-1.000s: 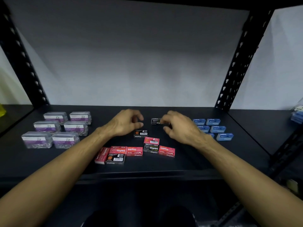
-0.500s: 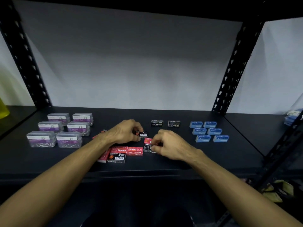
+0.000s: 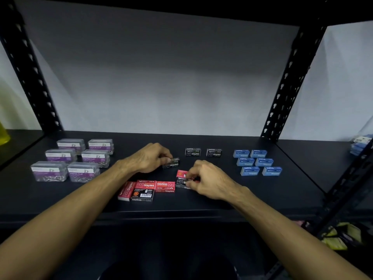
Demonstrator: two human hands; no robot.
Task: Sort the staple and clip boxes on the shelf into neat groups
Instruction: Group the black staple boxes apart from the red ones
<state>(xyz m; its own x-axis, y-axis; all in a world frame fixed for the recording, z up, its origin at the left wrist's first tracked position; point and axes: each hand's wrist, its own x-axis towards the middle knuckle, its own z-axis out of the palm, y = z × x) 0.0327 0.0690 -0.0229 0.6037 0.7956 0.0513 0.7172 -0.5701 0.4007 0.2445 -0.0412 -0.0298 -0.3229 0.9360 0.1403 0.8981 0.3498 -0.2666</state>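
Shelf [image 3: 60, 199]: dark, boxes grouped on it.
Clear boxes [image 3: 80, 158]: far left, paper clips inside.
Left hand [image 3: 149, 158]: black staple box [image 3: 171, 163] pinched.
Right hand [image 3: 210, 178]: red staple box [image 3: 181, 173] gripped.

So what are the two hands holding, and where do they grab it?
The left hand pinches a small black cardboard staple box at its left end. The right hand pinches a small red cardboard staple box at its right end.

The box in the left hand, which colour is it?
Black, with white lettering: staple box, in the head view.
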